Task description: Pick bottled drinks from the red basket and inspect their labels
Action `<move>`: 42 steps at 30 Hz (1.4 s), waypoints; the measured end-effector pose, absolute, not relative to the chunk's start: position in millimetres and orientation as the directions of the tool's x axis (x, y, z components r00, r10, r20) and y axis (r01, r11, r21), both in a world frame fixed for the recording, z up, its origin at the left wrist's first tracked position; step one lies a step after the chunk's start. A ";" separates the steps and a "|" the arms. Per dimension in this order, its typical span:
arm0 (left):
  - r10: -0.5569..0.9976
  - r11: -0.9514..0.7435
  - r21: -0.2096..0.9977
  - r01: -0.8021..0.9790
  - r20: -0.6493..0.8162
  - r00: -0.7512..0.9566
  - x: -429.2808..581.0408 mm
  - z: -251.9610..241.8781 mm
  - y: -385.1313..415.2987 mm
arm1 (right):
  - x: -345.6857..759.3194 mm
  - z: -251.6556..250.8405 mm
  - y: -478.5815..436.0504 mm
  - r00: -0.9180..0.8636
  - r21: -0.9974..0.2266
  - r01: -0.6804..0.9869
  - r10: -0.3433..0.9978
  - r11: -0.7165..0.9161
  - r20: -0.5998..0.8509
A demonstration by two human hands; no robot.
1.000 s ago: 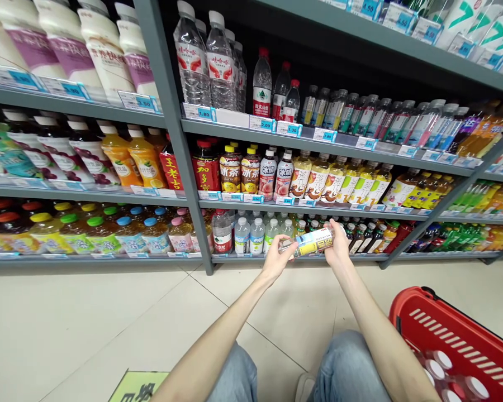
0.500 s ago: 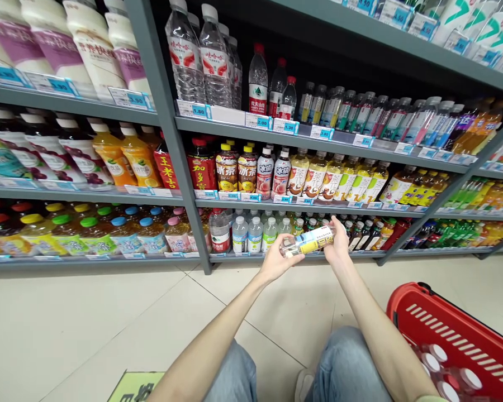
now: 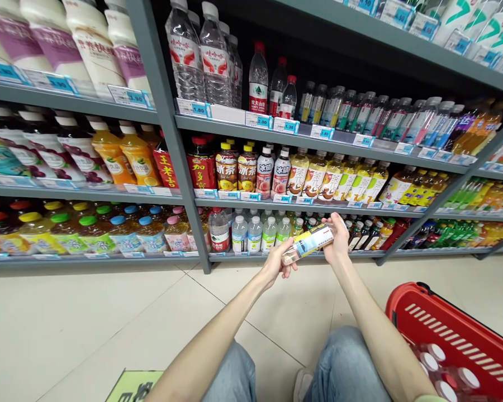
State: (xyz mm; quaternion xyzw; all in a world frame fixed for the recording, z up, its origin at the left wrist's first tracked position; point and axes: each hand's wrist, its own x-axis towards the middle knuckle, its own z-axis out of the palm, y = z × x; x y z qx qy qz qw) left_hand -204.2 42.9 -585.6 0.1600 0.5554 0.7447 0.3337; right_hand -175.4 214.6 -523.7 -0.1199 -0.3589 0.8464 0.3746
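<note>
I hold a small clear bottle (image 3: 309, 244) with a yellow and blue label sideways in front of the bottom shelf. My left hand (image 3: 276, 262) grips its lower left end with curled fingers. Closed around the upper right end of the bottle is my right hand (image 3: 338, 240). The bottle tilts, right end higher. Just behind it stand small white-capped bottles (image 3: 255, 233) on the lowest shelf.
Grey shelves (image 3: 180, 156) full of drink bottles rise ahead. A red shopping basket (image 3: 448, 335) with several capped bottles inside sits on the tiled floor at my right. My knees in jeans (image 3: 343, 368) are below. A green floor sticker (image 3: 134, 386) lies at the lower left.
The bottle has tilted more, its left end dropping with my left hand and its right end rising slightly. The view has shifted a little.
</note>
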 end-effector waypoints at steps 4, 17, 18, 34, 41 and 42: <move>0.738 -0.095 0.880 -0.465 -0.251 -0.626 -209.9 -588.2 40.6 | -172.5 -522.2 210.8 -0.705 -0.682 -0.574 0.697 -0.454 0.129; 0.599 -0.327 0.887 -0.326 -0.072 -0.798 -202.2 -588.3 51.5 | -177.8 -528.0 210.1 -0.559 -0.729 -0.587 0.827 -0.351 0.052; 0.559 -0.354 0.892 -0.280 -0.038 -0.828 -201.3 -588.5 53.0 | -179.8 -531.5 213.3 -0.549 -0.733 -0.572 0.836 -0.368 0.010; 0.501 -0.257 0.966 0.008 0.141 -0.854 -196.0 -580.3 44.7 | -170.8 -519.3 216.3 -0.657 -0.677 -0.587 0.750 -0.443 0.078; 0.589 -0.164 0.984 -0.067 0.043 -0.807 -194.7 -576.5 41.6 | -167.3 -516.8 214.4 -0.680 -0.682 -0.583 0.724 -0.442 0.113; 0.601 -0.159 0.984 -0.078 0.034 -0.799 -194.9 -576.9 41.3 | -167.4 -517.4 214.6 -0.679 -0.688 -0.587 0.723 -0.426 0.131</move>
